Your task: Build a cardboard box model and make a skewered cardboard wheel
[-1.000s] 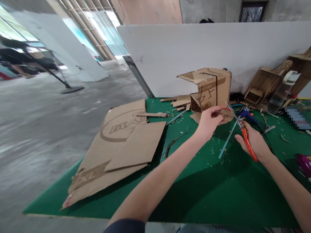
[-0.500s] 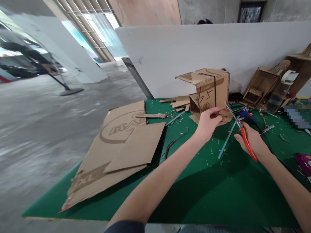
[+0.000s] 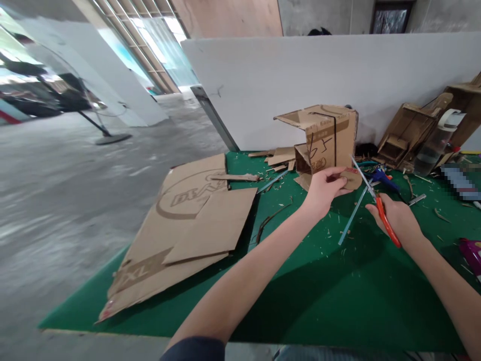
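My left hand (image 3: 323,189) pinches a small rounded piece of cardboard (image 3: 352,179) between thumb and fingers, in front of a cardboard box (image 3: 326,143) with black marks. My right hand (image 3: 399,218) is wrapped round the red handles of a pair of scissors (image 3: 384,216). Their blades point up and to the left, at the right edge of the rounded piece; whether they touch it I cannot tell. Below the blades a light blue strip (image 3: 352,216) lies on the green table (image 3: 323,291).
Flat cardboard sheets (image 3: 188,215) cover the table's left part. At the back right stand a clear bottle (image 3: 432,148) and cardboard structures (image 3: 404,133). A blue tool (image 3: 384,179), a purple packet (image 3: 471,255) and scraps lie to the right. A white partition (image 3: 263,90) rises behind.
The view has shifted slightly. The scissor blades look closer together, and the rounded piece is turned a little, showing more of its face. Both hands keep their holds.
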The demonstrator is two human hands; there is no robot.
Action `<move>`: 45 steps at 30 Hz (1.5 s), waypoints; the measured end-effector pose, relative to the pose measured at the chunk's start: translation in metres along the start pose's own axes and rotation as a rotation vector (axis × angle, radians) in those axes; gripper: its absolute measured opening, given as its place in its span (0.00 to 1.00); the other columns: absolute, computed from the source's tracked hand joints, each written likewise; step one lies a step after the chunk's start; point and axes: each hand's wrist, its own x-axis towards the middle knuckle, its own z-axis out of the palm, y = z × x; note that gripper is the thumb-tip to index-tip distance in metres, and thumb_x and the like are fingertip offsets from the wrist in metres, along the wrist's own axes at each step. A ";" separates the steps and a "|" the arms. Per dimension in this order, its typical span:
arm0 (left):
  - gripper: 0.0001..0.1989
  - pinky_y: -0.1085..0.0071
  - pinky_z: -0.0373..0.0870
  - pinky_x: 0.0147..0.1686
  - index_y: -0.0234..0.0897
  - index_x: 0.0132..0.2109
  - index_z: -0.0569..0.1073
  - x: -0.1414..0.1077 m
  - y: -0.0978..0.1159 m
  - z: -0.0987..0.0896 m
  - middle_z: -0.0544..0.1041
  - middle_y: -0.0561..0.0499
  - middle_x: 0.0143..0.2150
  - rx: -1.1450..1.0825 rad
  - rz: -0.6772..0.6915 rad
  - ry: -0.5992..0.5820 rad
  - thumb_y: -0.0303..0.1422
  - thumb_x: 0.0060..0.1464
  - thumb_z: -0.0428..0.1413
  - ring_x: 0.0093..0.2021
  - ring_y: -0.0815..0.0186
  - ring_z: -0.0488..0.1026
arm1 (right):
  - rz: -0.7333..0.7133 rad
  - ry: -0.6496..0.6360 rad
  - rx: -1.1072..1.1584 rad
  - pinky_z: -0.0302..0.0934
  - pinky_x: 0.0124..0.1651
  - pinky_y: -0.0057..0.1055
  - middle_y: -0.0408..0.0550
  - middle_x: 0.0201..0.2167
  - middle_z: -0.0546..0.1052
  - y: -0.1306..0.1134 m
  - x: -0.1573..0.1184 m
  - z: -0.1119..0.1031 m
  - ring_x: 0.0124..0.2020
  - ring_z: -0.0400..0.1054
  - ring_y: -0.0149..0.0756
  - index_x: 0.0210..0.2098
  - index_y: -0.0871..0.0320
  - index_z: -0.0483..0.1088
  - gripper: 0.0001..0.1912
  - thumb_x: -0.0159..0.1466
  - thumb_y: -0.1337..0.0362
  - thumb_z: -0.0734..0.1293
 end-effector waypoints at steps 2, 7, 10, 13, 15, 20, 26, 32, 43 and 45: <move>0.13 0.62 0.78 0.43 0.29 0.45 0.75 0.000 0.001 0.000 0.79 0.45 0.39 0.002 -0.004 -0.003 0.19 0.51 0.57 0.36 0.66 0.78 | -0.009 0.028 -0.056 0.49 0.22 0.32 0.48 0.16 0.69 0.001 0.000 -0.001 0.16 0.64 0.41 0.37 0.59 0.68 0.28 0.68 0.43 0.51; 0.15 0.63 0.77 0.43 0.32 0.48 0.75 0.000 0.004 -0.002 0.79 0.44 0.43 0.098 0.059 -0.011 0.22 0.52 0.57 0.41 0.64 0.77 | 0.026 0.065 0.023 0.55 0.24 0.33 0.47 0.18 0.70 0.005 0.001 0.000 0.19 0.68 0.43 0.37 0.58 0.69 0.25 0.67 0.44 0.54; 0.15 0.64 0.74 0.48 0.33 0.45 0.76 0.002 0.005 -0.004 0.80 0.45 0.43 0.186 0.156 -0.025 0.20 0.49 0.59 0.44 0.64 0.76 | 0.050 0.071 0.178 0.65 0.32 0.37 0.53 0.28 0.77 0.010 0.002 0.003 0.30 0.75 0.48 0.48 0.60 0.67 0.25 0.66 0.45 0.56; 0.14 0.64 0.73 0.49 0.33 0.43 0.77 0.003 0.005 -0.006 0.80 0.46 0.42 0.198 0.202 -0.033 0.21 0.48 0.59 0.44 0.65 0.76 | -0.046 0.066 0.280 0.68 0.46 0.44 0.62 0.48 0.76 0.012 0.004 0.006 0.45 0.75 0.52 0.59 0.62 0.60 0.31 0.65 0.46 0.59; 0.13 0.65 0.73 0.47 0.33 0.44 0.77 0.004 0.004 -0.006 0.80 0.46 0.42 0.170 0.191 -0.035 0.22 0.49 0.59 0.43 0.65 0.76 | -0.100 0.046 0.295 0.66 0.51 0.47 0.63 0.54 0.72 0.012 0.003 0.006 0.50 0.72 0.53 0.60 0.61 0.59 0.32 0.64 0.47 0.60; 0.14 0.68 0.72 0.42 0.33 0.44 0.76 0.005 0.003 -0.007 0.77 0.47 0.40 0.122 0.159 -0.032 0.22 0.49 0.59 0.39 0.68 0.74 | -0.065 -0.049 0.322 0.67 0.48 0.47 0.62 0.48 0.76 0.007 0.000 0.002 0.48 0.73 0.54 0.63 0.61 0.56 0.35 0.63 0.48 0.63; 0.13 0.67 0.71 0.44 0.32 0.43 0.77 0.007 -0.002 -0.008 0.77 0.47 0.40 0.129 0.176 -0.047 0.21 0.48 0.60 0.40 0.68 0.73 | -0.044 -0.057 0.292 0.67 0.46 0.47 0.62 0.46 0.77 0.010 -0.001 0.003 0.47 0.74 0.54 0.63 0.61 0.56 0.36 0.63 0.47 0.63; 0.13 0.66 0.71 0.46 0.33 0.41 0.77 0.007 -0.002 -0.009 0.78 0.48 0.38 0.150 0.196 -0.047 0.21 0.46 0.60 0.40 0.68 0.73 | -0.039 -0.070 0.302 0.67 0.45 0.47 0.62 0.44 0.77 0.012 0.002 0.005 0.47 0.73 0.54 0.62 0.62 0.58 0.35 0.63 0.46 0.63; 0.15 0.70 0.70 0.42 0.32 0.43 0.78 0.006 -0.005 -0.008 0.77 0.47 0.40 0.194 0.154 -0.029 0.22 0.46 0.59 0.39 0.69 0.73 | -0.012 -0.026 0.231 0.66 0.42 0.44 0.60 0.41 0.76 0.006 0.002 0.002 0.41 0.73 0.52 0.58 0.62 0.61 0.34 0.63 0.43 0.62; 0.15 0.70 0.70 0.42 0.32 0.43 0.78 0.006 -0.007 -0.009 0.77 0.46 0.40 0.203 0.166 -0.030 0.22 0.46 0.59 0.39 0.68 0.74 | -0.021 -0.027 0.212 0.66 0.41 0.42 0.58 0.37 0.77 0.007 0.003 0.001 0.39 0.74 0.51 0.55 0.62 0.63 0.32 0.64 0.43 0.61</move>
